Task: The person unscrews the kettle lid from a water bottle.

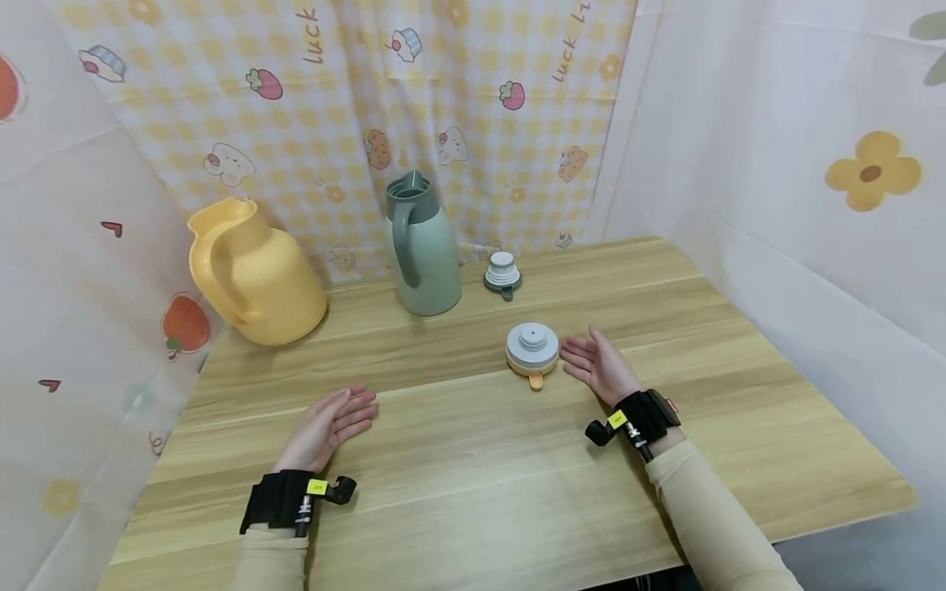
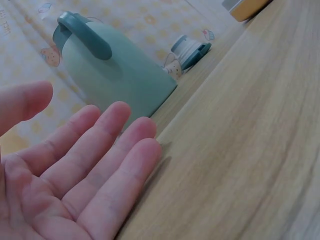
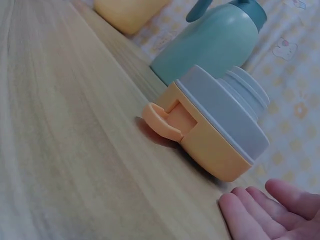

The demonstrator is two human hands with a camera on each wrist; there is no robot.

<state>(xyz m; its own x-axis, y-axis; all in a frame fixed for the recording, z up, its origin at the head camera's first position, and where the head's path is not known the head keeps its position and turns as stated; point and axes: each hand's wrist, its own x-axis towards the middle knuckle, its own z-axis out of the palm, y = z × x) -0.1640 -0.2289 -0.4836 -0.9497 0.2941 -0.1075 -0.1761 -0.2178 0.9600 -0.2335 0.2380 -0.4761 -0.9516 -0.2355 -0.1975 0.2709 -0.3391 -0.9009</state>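
My left hand (image 1: 325,428) rests palm up on the table, its fingers extended and holding nothing. Beyond those fingers in the left wrist view stands a green thermos jug (image 2: 112,70). On the right, my other hand (image 1: 602,367) lies with relaxed fingers just beside an orange-and-grey jug lid (image 1: 532,348). A small gap separates the fingertips from this lid in the right wrist view, where its orange tab (image 3: 161,122) sticks out. The lid sits upside down, grey plug upward. Farther back, a green lid with a white stopper (image 1: 502,272) also lies upside down.
A yellow thermos jug (image 1: 277,283) with a large handle stands at the back left, its mouth uncovered. Patterned curtain cloth (image 1: 473,115) hangs right behind the wooden table (image 1: 443,460) and on both sides. The table's right edge runs diagonally past my right forearm.
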